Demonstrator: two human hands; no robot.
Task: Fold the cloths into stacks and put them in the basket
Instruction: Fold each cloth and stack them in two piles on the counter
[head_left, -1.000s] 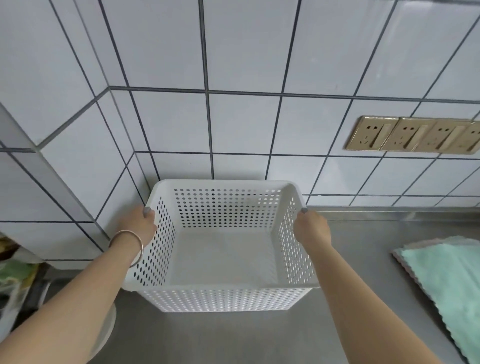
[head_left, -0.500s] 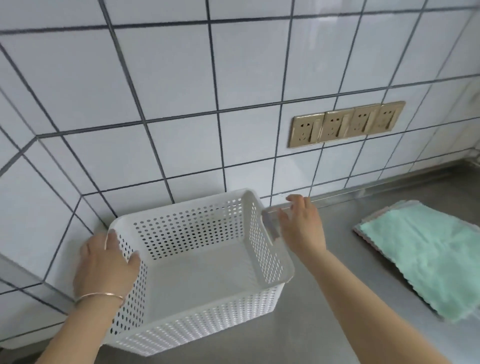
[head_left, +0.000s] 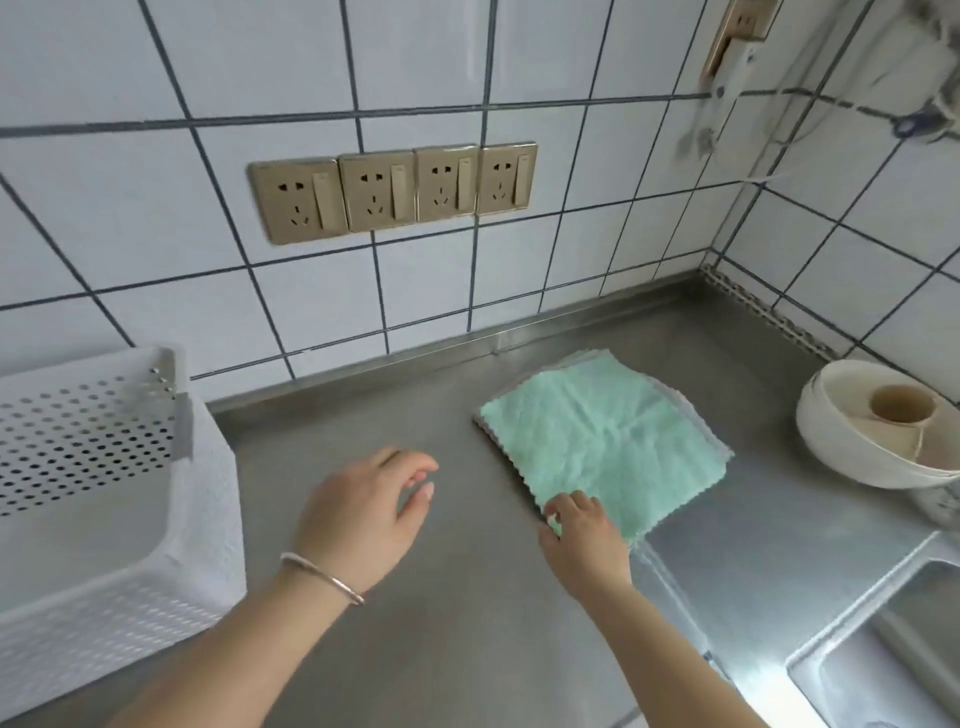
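Note:
A white perforated basket (head_left: 88, 447) stands empty on the steel counter (head_left: 457, 613) at the far left, against the tiled wall. A flat pile of cloths, mint green cloth (head_left: 608, 441) on top, lies to the right of centre; grey and pink edges show beneath it. My right hand (head_left: 584, 540) is at the pile's near corner, fingers pinched on the green cloth's edge. My left hand (head_left: 369, 514) hovers over bare counter between basket and cloths, fingers apart, holding nothing, a bangle on its wrist.
A white bowl (head_left: 841, 441) holding a small cup sits at the right by the side wall. A sink (head_left: 883, 670) opens at the bottom right. Four gold wall sockets (head_left: 389, 192) are above the counter; cables hang at the top right.
Both hands have let go of the basket, which now stands at the left. My view swung right; my right hand reached the green cloth's corner and my left hand moved over the counter.

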